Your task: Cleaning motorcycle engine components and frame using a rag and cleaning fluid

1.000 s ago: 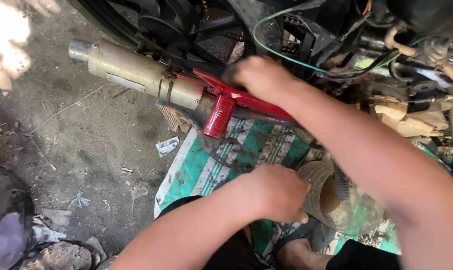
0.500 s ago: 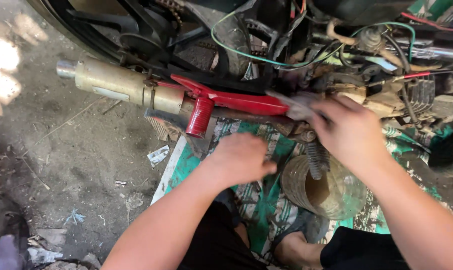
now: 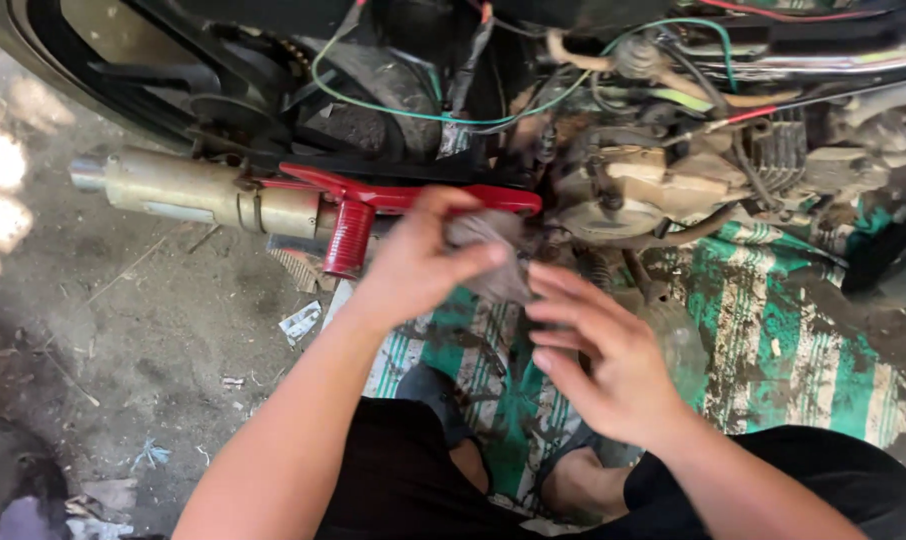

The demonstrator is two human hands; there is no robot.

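Rag [image 3: 485,250] (grey, crumpled) pinched in left hand [image 3: 418,265] fingers; right hand [image 3: 613,365] fingers spread just beside.

The left hand [image 3: 413,265] pinches a grey rag [image 3: 488,255], soft cloth, limp and grimy. The right hand [image 3: 613,370], just beside it to the right, shows dark greasy smears on its fingers. Far left, the exhaust pipe [image 3: 203,195] is dull, tarnished metal, matt and dusty. The red footrest bar [image 3: 393,195] beside it is painted metal with a slight sheen, its peg ribbed. The engine casing [image 3: 663,185] is rough, oily metal. Thin green wire [image 3: 413,115] is smooth plastic-coated. The green striped mat [image 3: 803,330] is woven, worn and stained. The ground [image 3: 153,330] is rough, dusty concrete.
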